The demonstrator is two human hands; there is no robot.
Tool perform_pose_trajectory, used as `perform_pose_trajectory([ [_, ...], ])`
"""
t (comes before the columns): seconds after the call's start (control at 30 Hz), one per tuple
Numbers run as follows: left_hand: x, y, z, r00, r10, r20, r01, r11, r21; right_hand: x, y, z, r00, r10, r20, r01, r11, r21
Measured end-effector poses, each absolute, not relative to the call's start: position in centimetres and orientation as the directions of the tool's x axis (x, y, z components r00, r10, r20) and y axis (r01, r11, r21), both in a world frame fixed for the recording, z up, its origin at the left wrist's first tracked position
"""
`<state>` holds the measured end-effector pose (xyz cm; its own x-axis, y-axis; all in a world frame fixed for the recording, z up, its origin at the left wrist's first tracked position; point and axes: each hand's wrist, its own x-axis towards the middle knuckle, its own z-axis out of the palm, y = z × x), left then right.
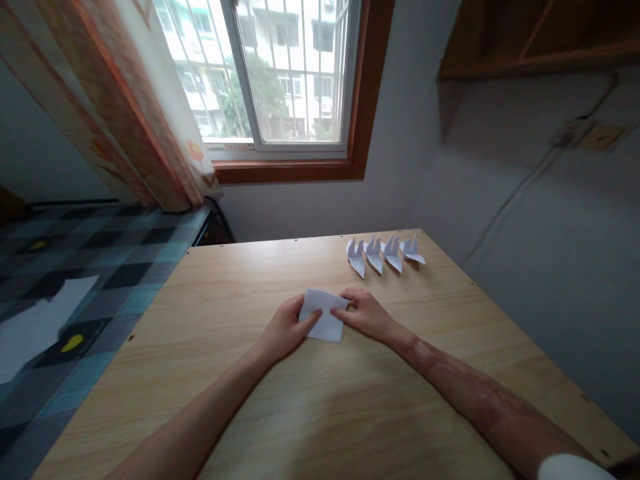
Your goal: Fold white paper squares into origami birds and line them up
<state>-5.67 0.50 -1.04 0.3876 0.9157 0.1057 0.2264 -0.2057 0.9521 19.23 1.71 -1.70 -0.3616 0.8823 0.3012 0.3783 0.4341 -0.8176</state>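
Observation:
A white folded sheet of paper [325, 315] lies on the light wooden table [240, 400], near its middle. My left hand [285, 330] pinches the paper's left edge, thumb on top. My right hand [365, 312] presses the paper's right side with fingers curled onto it. Both hands grip the same sheet. Beyond the right hand, several finished white folded paper figures [384, 253] stand in a row near the table's far edge.
A bed with a dark checked cover [75, 267] lies left of the table, with white paper [35, 327] on it. A window [280, 73] with a patterned curtain [125, 100] is ahead. A grey wall [550, 233] runs along the table's right side.

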Motion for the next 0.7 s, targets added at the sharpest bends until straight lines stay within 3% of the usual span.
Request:
perform_pose_trajectory([
  [0.1, -5.9, 0.9, -1.6, 0.268, 0.928, 0.258, 0.353, -0.344, 0.87, 19.1, 1.7, -1.7, -0.342, 0.881, 0.328, 0.464, 0.462, -0.756],
  [0.2, -6.2, 0.8, -1.5, 0.174, 0.881, 0.439, 0.564, -0.455, 0.69, 19.0, 1.8, -2.0, -0.317, 0.868, 0.381, 0.515, 0.495, -0.699],
  [0.27, -6.3, 0.6, -1.0, 0.246, 0.844, 0.477, 0.642, -0.51, 0.572, 19.1, 1.9, -2.1, -0.314, 0.862, 0.399, 0.526, 0.508, -0.682],
  [0.4, -6.0, 0.0, -0.2, 0.461, 0.78, 0.424, 0.652, -0.621, 0.435, 19.3, 1.8, -2.0, -0.341, 0.845, 0.412, 0.527, 0.534, -0.661],
  [0.5, -5.7, -0.1, -0.2, 0.495, 0.767, 0.408, 0.65, -0.638, 0.412, 19.4, 1.5, -1.7, -0.407, 0.796, 0.448, 0.539, 0.606, -0.585],
  [0.7, -6.0, 0.0, -0.6, 0.49, 0.782, 0.385, 0.589, -0.623, 0.515, 19.1, 0.3, -1.3, -0.618, 0.672, 0.407, 0.55, 0.74, -0.387],
])
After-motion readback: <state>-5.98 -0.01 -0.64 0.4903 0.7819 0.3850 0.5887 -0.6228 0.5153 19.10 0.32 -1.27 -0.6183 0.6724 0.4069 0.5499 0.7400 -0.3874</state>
